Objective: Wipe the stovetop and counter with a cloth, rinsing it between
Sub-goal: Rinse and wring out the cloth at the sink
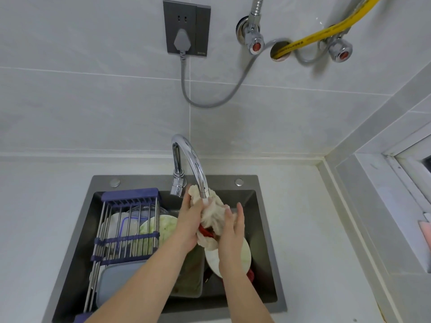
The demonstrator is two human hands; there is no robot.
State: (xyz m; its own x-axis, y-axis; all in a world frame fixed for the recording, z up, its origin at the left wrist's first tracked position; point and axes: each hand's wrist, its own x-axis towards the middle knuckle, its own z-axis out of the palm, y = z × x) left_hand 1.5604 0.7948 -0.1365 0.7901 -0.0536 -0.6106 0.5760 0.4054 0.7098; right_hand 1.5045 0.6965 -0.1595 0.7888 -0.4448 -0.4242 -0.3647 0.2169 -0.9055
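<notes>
A crumpled beige cloth point(213, 214) hangs bunched under the spout of the chrome faucet point(190, 159), above the dark sink point(261, 241). My left hand point(190, 223) grips the cloth from the left side, fingers wrapped round it. On the right, my right hand point(232, 229) holds the other side of the cloth, its fingers lying fairly straight against it. Something red shows just below the cloth between my hands. The stovetop is out of view.
Dirty plates point(233, 255), a bowl and containers fill the sink. A blue and steel drying rack point(126, 231) spans its left half. White counter point(314, 229) surrounds the sink. On the tiled wall are a socket with a plug point(185, 31), valves and a yellow hose point(321, 33).
</notes>
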